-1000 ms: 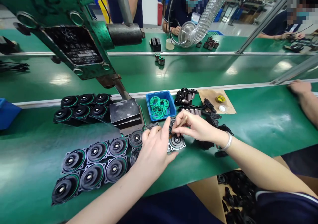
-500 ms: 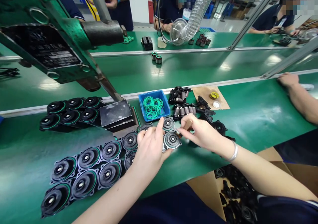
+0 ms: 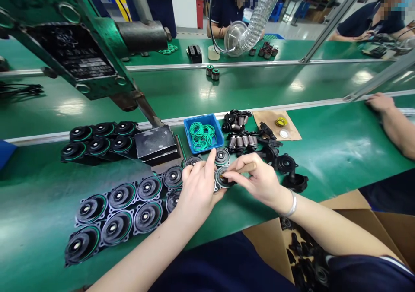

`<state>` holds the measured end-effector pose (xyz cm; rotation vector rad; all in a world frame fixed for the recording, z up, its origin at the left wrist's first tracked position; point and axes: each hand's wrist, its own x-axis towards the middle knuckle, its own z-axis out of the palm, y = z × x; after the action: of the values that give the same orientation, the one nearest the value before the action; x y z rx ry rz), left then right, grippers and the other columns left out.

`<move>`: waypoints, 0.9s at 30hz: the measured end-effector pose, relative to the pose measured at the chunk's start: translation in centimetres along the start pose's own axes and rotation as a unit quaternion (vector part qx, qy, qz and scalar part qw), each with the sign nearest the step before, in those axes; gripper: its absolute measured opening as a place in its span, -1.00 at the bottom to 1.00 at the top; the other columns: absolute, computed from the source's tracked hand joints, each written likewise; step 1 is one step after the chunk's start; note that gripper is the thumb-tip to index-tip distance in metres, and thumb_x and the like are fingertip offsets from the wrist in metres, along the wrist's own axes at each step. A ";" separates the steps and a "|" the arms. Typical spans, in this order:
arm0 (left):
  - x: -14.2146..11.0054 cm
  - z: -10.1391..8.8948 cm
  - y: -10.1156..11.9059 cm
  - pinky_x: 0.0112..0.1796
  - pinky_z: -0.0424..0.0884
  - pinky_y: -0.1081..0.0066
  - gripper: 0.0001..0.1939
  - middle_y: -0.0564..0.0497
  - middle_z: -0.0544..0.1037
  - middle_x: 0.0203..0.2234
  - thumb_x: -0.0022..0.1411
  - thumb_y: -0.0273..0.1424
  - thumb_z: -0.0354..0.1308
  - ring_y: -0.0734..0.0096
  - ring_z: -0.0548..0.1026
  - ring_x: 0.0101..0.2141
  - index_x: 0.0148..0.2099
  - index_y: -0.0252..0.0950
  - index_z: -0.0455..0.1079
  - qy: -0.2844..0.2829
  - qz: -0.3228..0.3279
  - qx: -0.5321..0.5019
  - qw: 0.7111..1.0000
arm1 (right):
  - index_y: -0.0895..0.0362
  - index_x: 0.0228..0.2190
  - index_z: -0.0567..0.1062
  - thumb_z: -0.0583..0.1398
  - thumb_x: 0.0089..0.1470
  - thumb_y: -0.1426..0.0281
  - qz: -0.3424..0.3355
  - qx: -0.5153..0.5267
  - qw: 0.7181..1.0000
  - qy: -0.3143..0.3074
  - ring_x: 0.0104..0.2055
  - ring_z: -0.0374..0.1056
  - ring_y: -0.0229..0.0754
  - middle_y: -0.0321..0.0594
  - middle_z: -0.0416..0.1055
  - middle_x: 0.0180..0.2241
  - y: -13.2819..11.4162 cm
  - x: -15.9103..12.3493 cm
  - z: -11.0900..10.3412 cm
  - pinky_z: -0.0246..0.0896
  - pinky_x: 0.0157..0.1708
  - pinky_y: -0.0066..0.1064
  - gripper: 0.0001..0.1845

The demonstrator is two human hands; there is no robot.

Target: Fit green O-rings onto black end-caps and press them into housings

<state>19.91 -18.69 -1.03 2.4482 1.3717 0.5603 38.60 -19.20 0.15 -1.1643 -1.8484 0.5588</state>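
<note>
My left hand (image 3: pixel 199 184) is closed on a round black housing (image 3: pixel 219 182) with a metal rim, its thumb along the near edge and its index finger stretched away from me. In my right hand (image 3: pixel 256 175) is a small brush with a wooden handle (image 3: pixel 249 167), pinched between thumb and fingers. The brush tip is down on the face of that housing, partly covered by my fingers. Another round housing (image 3: pixel 222 156) sits just beyond. Left of my left hand stand rows of similar housings (image 3: pixel 145 216), several with a green ring around the inside.
A blue bin (image 3: pixel 220 144) of green rings (image 3: pixel 202 135) stands behind my hands. Left is a green press (image 3: pixel 97 46) with a metal block (image 3: pixel 155 143). Black parts (image 3: pixel 285 163) and a yellow cap (image 3: pixel 281 122) on cardboard lie right. A co-worker's arm (image 3: pixel 397 125) rests far right.
My right hand has moved left, bringing the brush from beside the housing onto its face. My left hand stays on the housing. The whole view has shifted slightly.
</note>
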 end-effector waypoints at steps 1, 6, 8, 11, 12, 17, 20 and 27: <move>0.0 0.0 0.0 -0.02 0.20 0.14 0.06 -0.14 0.54 -0.06 0.18 -0.38 0.32 0.06 0.44 -0.02 0.43 -0.28 -0.37 0.001 -0.003 -0.002 1.000 | 0.07 -0.28 0.29 0.24 0.21 0.22 -0.028 -0.015 0.999 -0.019 -0.36 0.51 -0.25 -0.29 0.51 -0.38 0.1 0.3 0.2 0.42 -0.36 -0.45 -0.75; -0.1 0.0 -0.1 0.00 0.18 0.14 0.06 -0.11 0.54 -0.08 0.18 -0.42 0.28 0.06 0.43 -0.03 0.43 -0.27 -0.42 -0.002 -0.018 -0.020 1.000 | 0.08 -0.30 0.28 0.10 0.33 0.31 -0.125 -0.059 0.982 -0.128 -0.38 0.42 -0.26 -0.24 0.46 -0.38 -0.1 1.0 0.7 0.36 -0.34 -0.41 -0.85; 0.0 -0.1 -0.2 -0.02 0.19 0.14 0.07 -0.12 0.53 -0.08 0.17 -0.45 0.26 0.07 0.43 -0.03 0.43 -0.27 -0.46 -0.005 -0.020 -0.027 0.999 | 0.09 -0.32 0.27 0.09 0.33 0.33 -0.135 -0.063 0.978 -0.146 -0.41 0.37 -0.27 -0.27 0.43 -0.41 -0.3 1.0 0.5 0.32 -0.38 -0.43 -0.85; 0.0 -0.4 -0.1 -0.05 0.20 0.16 0.11 -0.11 0.53 -0.06 0.14 -0.49 0.27 0.09 0.44 -0.04 0.43 -0.26 -0.51 -0.011 -0.020 -0.036 0.999 | 0.09 -0.33 0.27 0.09 0.33 0.37 -0.158 -0.078 0.969 -0.171 -0.45 0.33 -0.27 -0.29 0.39 -0.44 -0.8 0.7 -0.1 0.28 -0.42 -0.44 -0.86; 0.0 -0.4 -0.1 -0.06 0.20 0.17 0.12 -0.11 0.53 -0.06 0.14 -0.49 0.27 0.09 0.45 -0.05 0.43 -0.26 -0.51 -0.011 -0.018 -0.036 0.999 | 0.10 -0.32 0.28 0.08 0.33 0.39 -0.172 -0.084 0.965 -0.182 -0.44 0.33 -0.26 -0.28 0.39 -0.44 -1.0 0.6 -0.4 0.29 -0.41 -0.43 -0.87; 0.1 -0.4 0.1 -0.08 0.21 0.17 0.13 -0.09 0.54 -0.11 0.16 -0.43 0.31 0.11 0.47 -0.09 0.43 -0.27 -0.51 0.002 -0.010 -0.020 1.000 | 0.13 -0.24 0.35 0.04 0.30 0.53 -0.206 -0.110 0.934 -0.269 -0.27 0.40 -0.20 -0.15 0.46 -0.28 -1.9 -0.1 -2.7 0.38 -0.26 -0.38 -0.88; 0.3 -0.5 0.2 -0.07 0.22 0.16 0.16 -0.06 0.54 -0.13 0.14 -0.43 0.34 0.10 0.48 -0.10 0.42 -0.24 -0.52 0.004 -0.014 -0.014 1.000 | 0.14 -0.23 0.39 0.01 0.27 0.60 -0.218 -0.149 0.916 -0.301 -0.29 0.39 -0.19 -0.17 0.46 -0.31 -2.3 -0.1 -4.2 0.39 -0.26 -0.36 -0.80; 0.5 -1.5 0.5 -0.02 0.26 0.09 0.12 -0.09 0.51 -0.07 0.20 -0.50 0.27 0.04 0.46 -0.03 0.39 -0.13 -0.60 -0.035 -0.001 -0.019 0.999 | 0.17 -0.21 0.41 -0.01 0.26 0.64 -0.219 -0.187 0.910 -0.297 -0.26 0.36 -0.15 -0.12 0.45 -0.33 -0.8 2.0 -5.9 0.40 -0.25 -0.30 -0.75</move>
<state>19.82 -18.46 0.60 2.4109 1.3246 0.4913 42.79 -18.23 4.77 -0.8007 -2.7450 0.3185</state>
